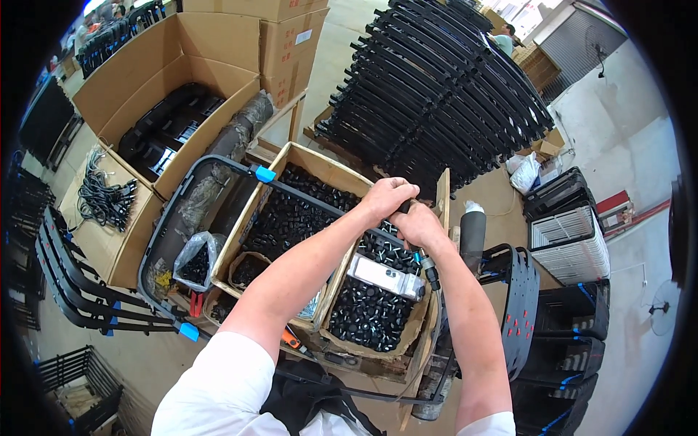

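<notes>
Head view: left hand [387, 195] and right hand [419, 224] both clenched together on black frame bar [305, 192], at far edge above wooden box [313, 168] of small black caps [367, 312]. Part under fingers hidden. Risk: slip of grip, frame dropping onto caps, scattering them; grey tool [384, 276] lying loose on caps, liable to shift

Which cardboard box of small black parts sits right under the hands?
The box of black caps with the silver device lying on it, nearest the left hand and right hand.
</notes>
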Motion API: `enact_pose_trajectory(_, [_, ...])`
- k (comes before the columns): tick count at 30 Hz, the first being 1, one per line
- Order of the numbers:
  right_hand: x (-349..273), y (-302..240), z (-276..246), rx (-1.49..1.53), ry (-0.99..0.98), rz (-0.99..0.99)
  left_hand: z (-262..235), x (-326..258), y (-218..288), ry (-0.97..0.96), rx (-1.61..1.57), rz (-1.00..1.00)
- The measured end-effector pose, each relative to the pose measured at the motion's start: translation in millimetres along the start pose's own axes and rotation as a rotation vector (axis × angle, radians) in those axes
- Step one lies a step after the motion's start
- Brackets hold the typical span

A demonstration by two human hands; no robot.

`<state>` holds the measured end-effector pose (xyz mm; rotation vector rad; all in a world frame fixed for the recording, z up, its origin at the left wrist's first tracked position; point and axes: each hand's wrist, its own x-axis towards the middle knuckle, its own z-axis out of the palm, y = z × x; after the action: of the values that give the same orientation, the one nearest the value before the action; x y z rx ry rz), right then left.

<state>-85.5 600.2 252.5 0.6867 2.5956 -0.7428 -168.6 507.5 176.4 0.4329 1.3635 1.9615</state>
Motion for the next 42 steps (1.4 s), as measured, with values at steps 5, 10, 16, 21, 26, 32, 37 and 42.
enact_pose_trajectory(5, [-18,-9,-2,-0.068,-0.060,0.097,4,-8,-2,0.009,0.057,-0.012])
enact_pose_trajectory(10, [-17,-13,15,0.104,0.028,0.002,-11,-5,-13,-0.013,0.083,0.025])
enact_pose_trajectory(16, [7,12,22,0.226,-0.095,0.051,-10,-3,-25,0.012,0.166,0.126])
enact_pose_trajectory(21, [8,23,17,0.370,-0.056,-0.039,3,-8,-16,-0.011,0.159,0.089])
enact_pose_trajectory(26, [22,17,23,0.507,-0.173,-0.006,-13,-17,-6,-0.040,0.150,0.042])
enact_pose_trajectory(32, [16,17,12,0.471,-0.133,-0.004,-6,-13,-3,-0.086,0.032,0.074])
enact_pose_trajectory(37, [-29,-14,3,0.386,0.065,-0.091,8,-16,8,-0.059,0.059,0.177])
enact_pose_trajectory(42, [-126,-41,6,0.155,0.026,0.085,20,-103,33,-0.154,0.039,0.099])
